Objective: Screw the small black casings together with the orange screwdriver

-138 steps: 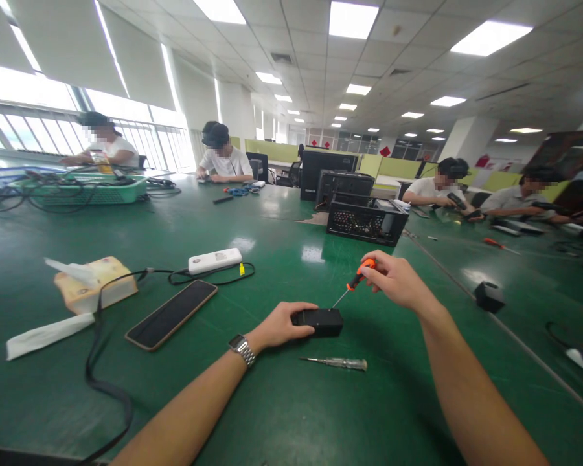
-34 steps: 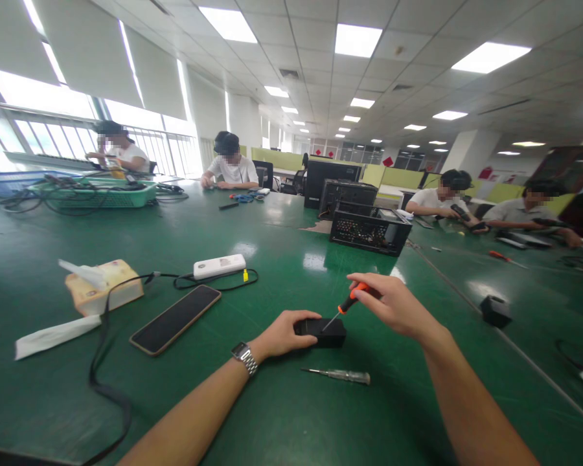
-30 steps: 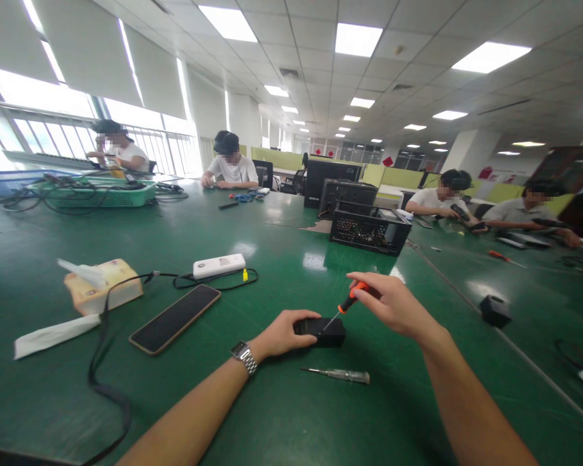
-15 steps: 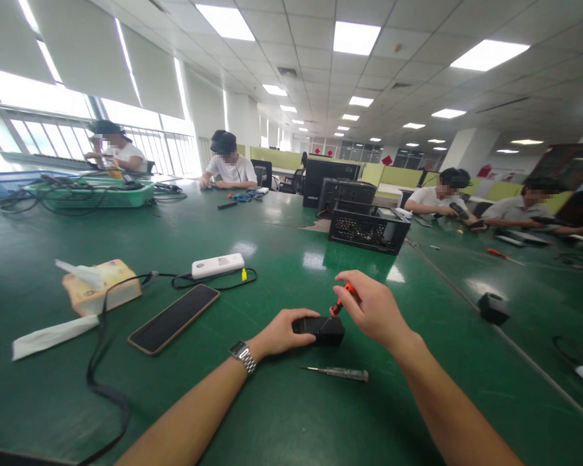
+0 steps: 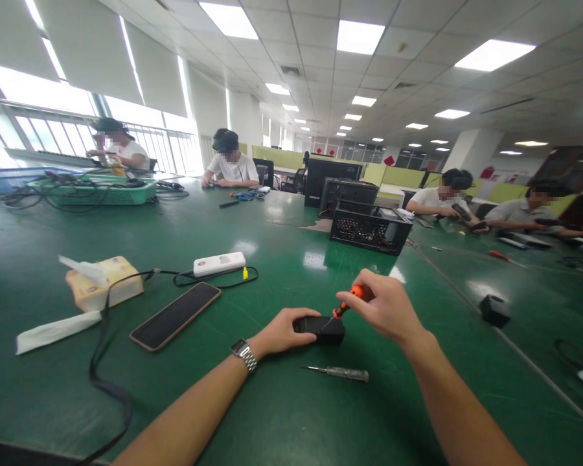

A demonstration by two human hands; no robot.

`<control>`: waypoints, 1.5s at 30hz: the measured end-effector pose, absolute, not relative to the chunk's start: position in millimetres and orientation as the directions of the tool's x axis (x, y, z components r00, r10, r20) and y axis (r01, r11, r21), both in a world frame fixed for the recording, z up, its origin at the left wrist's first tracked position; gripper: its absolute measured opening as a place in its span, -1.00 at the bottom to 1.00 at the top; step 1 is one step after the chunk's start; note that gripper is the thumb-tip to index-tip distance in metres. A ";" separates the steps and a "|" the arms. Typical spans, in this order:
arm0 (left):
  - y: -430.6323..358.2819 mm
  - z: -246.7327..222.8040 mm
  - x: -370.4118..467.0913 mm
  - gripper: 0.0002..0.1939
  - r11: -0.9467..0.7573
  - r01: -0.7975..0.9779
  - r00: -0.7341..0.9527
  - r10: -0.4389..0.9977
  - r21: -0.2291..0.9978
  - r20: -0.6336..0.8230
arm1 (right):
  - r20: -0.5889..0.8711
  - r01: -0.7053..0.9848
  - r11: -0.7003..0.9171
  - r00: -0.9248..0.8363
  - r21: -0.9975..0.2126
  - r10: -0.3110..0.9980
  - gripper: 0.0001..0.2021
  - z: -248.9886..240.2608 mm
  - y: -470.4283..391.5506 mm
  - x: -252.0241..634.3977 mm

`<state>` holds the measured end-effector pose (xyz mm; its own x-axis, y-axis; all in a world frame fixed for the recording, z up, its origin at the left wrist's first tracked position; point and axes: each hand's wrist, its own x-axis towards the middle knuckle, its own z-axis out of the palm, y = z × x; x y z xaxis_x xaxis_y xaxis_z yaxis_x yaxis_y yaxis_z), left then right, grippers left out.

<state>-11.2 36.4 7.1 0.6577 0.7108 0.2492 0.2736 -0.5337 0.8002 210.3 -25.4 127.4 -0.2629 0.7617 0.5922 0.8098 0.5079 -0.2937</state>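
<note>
On the green table lies a small black box-shaped device [image 5: 331,331], its exact kind unclear. My left hand [image 5: 285,331] is closed around its left end, thumb on the near side and fingers over the far side. In my right hand [image 5: 381,304] is an orange and black screwdriver [image 5: 346,303], gripped by the handle and slanting down to the left. Its tip meets the top of the black device. A second screwdriver with a clear handle [image 5: 344,373] lies just in front of the device, touched by neither hand.
Left of my hands are a smartphone [image 5: 175,316], a tissue pack [image 5: 107,285], a white power bank-like block [image 5: 219,264] and a black cable [image 5: 97,362]. Farther off stands an open computer case [image 5: 369,228]. A black cube [image 5: 494,310] sits at right. Several people work around the table.
My right hand has tipped the screwdriver's handle over to the right, so it leans more. My left hand and the black device stay in place.
</note>
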 end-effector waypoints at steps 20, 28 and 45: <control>35.3 8.7 -12.0 -0.51 -0.517 0.299 0.649 0.726 0.802 0.227 | 0.585 0.883 0.414 -0.218 -0.223 0.781 -0.61 125.5 -28.0 211.7; 36.4 7.1 -13.0 -0.52 -0.532 0.319 0.651 0.725 0.784 0.226 | 0.486 0.716 0.608 -0.419 -0.342 0.767 -0.81 135.9 -34.5 218.5; 36.1 7.2 -12.8 -0.53 -0.543 0.295 0.661 0.710 0.787 0.242 | 0.464 0.743 0.580 -0.406 -0.334 0.787 -0.78 136.1 -38.1 215.8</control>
